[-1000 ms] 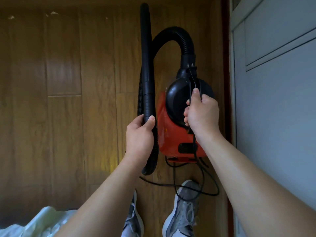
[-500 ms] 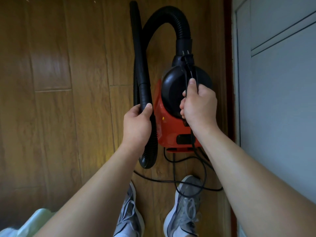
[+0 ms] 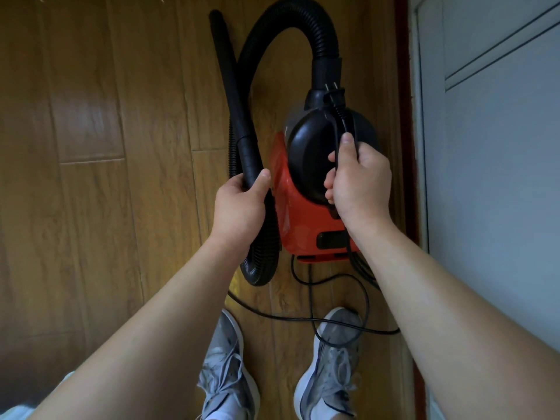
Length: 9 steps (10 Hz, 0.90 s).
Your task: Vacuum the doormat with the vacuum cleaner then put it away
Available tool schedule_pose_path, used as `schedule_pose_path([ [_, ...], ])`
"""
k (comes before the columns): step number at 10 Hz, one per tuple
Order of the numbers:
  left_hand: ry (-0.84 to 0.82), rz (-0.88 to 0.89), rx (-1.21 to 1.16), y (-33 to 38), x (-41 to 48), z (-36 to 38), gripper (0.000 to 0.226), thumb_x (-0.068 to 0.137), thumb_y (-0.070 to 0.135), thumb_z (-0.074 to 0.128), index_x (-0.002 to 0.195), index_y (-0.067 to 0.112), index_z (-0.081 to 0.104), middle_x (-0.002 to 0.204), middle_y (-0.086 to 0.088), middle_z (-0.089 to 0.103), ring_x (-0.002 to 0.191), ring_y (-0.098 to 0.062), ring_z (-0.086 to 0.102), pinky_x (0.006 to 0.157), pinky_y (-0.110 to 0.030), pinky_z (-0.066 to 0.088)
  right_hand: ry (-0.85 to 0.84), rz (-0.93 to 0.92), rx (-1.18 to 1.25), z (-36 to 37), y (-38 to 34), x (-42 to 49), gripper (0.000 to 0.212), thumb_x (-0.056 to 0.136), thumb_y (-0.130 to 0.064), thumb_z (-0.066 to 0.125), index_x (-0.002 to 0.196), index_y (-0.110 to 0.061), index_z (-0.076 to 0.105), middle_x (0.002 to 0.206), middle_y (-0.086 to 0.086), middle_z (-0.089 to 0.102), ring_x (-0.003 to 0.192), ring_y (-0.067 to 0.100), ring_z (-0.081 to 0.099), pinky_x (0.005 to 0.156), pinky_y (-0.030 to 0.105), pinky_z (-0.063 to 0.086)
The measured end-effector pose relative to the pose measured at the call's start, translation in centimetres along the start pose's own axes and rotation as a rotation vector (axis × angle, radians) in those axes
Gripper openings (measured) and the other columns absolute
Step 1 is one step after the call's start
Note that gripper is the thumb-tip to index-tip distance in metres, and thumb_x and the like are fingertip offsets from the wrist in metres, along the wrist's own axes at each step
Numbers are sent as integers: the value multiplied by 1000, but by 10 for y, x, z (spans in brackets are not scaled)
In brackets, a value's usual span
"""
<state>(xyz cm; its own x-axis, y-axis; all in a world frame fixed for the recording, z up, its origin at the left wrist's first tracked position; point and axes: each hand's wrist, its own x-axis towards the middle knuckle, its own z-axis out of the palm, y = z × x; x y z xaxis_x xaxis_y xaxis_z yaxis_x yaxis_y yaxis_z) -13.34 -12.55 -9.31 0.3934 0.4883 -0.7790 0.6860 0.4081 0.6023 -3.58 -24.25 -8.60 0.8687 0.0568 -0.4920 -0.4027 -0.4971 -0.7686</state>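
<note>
Nearest: left sneaker (image 3: pixel 225 368) and right sneaker (image 3: pixel 328 374) on the wood floor (image 3: pixel 91 177). Slack black cord (image 3: pixel 303 319) loops across the floor in front of both and lies over the right toe. Main risk: a step forward catches that loop, which trips the person or yanks the machine. The cord wants gathering first.

Left hand (image 3: pixel 239 207): fingers and thumb wrapped round the lower end of the black rigid tube (image 3: pixel 239 116). Right hand (image 3: pixel 360 183): fist closed on top of the vacuum cleaner (image 3: pixel 303 225), thumb pinning a run of cord against the black dome. The handle is hidden under the fist, probably gripped too.

The vacuum has a red body and sits just beside the pale door panel (image 3: pixel 485 177) on the right. Can't tell from this top-down view whether it is lifted or resting on the floor.

Plug (image 3: pixel 333 93) sits on the neck above the dome with its prongs bare. It looks held only by the pinned cord, so if the thumb slips it swings loose.

Farthest: hose (image 3: pixel 327 34) arches from neck to tube. Its springy loop could twist the tube out of the one-handed hold or knock the door frame.

Doormat not in view. Judged: put-away stage.
</note>
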Motion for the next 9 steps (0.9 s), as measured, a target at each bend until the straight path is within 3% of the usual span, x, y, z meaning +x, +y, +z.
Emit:
schedule_pose_path([
  [2,-4,31,-5,-3,-3,2,29,100,37,61,123,20,64,98,-1,74,87,-18,74,71,-31,61,-15,-2,9,-2,0,-1,38,106,-41,43,85,-17,63,52,-2,60,44,10,57,44,23,45],
  [6,-6,73,33,-1,-6,6,35,99,32,62,132,20,58,108,3,73,90,-13,74,68,-25,59,-71,-10,-5,-8,2,-3,33,105,-46,41,102,-21,63,60,-2,66,51,11,63,54,28,52],
  [8,-12,75,33,4,-13,5,59,98,24,65,151,20,40,127,7,63,112,-13,64,92,-34,56,-77,8,-57,-13,2,-6,32,104,-45,44,118,-22,61,82,-3,71,66,6,68,61,25,53],
  [9,-14,86,54,8,-17,2,71,97,22,66,157,21,28,142,3,56,121,-16,60,101,-39,53,-72,12,-114,-18,1,-10,32,103,-47,46,123,-26,59,95,-5,71,84,9,70,74,32,58],
])
